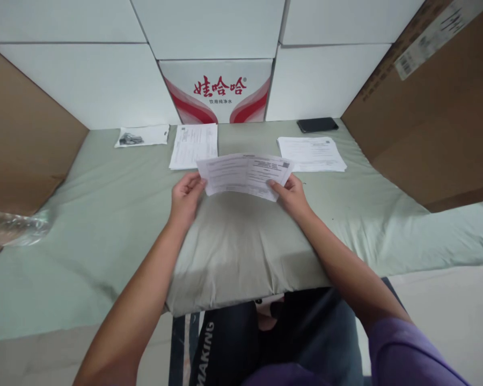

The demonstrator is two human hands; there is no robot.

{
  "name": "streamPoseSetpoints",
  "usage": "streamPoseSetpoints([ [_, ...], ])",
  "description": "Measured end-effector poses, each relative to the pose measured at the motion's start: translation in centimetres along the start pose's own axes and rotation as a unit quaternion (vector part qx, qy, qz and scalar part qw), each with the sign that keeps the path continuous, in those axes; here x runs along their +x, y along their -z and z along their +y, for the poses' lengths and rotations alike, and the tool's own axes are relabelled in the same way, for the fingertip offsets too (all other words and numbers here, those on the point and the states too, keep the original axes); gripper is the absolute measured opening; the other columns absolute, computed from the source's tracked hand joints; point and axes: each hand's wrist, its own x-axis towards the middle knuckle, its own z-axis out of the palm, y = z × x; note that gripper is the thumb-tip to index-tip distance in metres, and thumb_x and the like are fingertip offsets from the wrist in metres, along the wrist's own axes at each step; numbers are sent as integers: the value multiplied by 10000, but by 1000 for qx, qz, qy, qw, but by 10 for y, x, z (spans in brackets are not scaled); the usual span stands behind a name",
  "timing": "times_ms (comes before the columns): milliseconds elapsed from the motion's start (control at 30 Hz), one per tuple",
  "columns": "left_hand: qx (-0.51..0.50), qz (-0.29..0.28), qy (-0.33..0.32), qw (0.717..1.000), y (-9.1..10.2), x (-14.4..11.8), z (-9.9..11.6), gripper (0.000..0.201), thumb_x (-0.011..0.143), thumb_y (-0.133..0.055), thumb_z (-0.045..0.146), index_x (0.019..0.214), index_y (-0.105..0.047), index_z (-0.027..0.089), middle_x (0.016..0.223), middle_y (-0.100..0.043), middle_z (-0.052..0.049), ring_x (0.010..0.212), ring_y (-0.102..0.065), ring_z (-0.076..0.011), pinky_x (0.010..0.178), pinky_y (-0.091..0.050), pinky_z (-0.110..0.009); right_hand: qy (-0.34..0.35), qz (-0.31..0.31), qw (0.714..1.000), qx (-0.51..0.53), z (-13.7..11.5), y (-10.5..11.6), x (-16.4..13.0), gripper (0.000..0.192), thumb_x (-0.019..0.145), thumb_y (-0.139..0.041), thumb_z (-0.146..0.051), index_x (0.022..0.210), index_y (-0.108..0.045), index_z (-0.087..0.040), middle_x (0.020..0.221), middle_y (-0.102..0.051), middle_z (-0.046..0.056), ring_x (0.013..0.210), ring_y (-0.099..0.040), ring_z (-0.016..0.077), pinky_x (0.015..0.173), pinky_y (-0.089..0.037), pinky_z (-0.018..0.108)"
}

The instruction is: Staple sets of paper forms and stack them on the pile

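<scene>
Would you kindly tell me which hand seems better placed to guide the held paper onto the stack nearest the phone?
Probably the right hand: it grips the end of the held paper nearer that stack. The left hand holds the opposite end, farther away.

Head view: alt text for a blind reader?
A person's left hand and right hand hold a printed sheet by opposite ends over pale green cloth. Beyond the sheet lie a left paper stack, a right paper stack, a white packet and a dark phone, with white boxes behind and brown cardboard at both sides.
</scene>
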Motion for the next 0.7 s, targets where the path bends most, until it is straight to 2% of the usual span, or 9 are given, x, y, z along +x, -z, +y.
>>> streamPoseSetpoints([
  [67,3,-23,-1,1000,-6,-4,-4,476,763,-827,412,1174,-705,206,1134,-774,-97,1065,-727,-235,1031,-533,-420,-6,-4,1000,-4,1,-1,-3,390,764,-797,-481,1061,-745,-233,1098,-773,64,1044,-718,254,1019,-539,466],
  [233,90,-47,6,995,-17,-14,-3,408,792,-796,446,1085,-748,166,1140,-769,-119,1098,-711,-259,1067,-512,-432,17,12,999,-25,-1,-1,-6,219,765,-732,-364,935,-762,-230,990,-776,43,975,-708,240,998,-529,438],
  [333,109,-56,12,992,-19,-16,-1,402,817,-763,467,1104,-751,185,1178,-762,-114,1154,-691,-264,1104,-488,-448,5,3,1000,-23,1,-1,-5,202,739,-712,-299,921,-767,-230,977,-773,34,965,-703,236,1005,-517,426],
  [433,114,-46,24,992,-18,-16,-2,381,843,-720,496,1071,-758,193,1167,-766,-115,1145,-697,-264,1102,-488,-462,7,25,1000,-11,6,0,-4,176,736,-673,-273,876,-771,-230,944,-773,24,962,-702,234,1009,-507,415],
  [700,111,-68,47,990,-15,-12,-5,472,794,-755,497,1118,-741,153,1164,-762,-151,1147,-696,-288,1076,-500,-481,-12,51,997,-48,5,3,-1,211,726,-595,-251,830,-776,-220,915,-772,26,998,-700,254,999,-512,420],
])
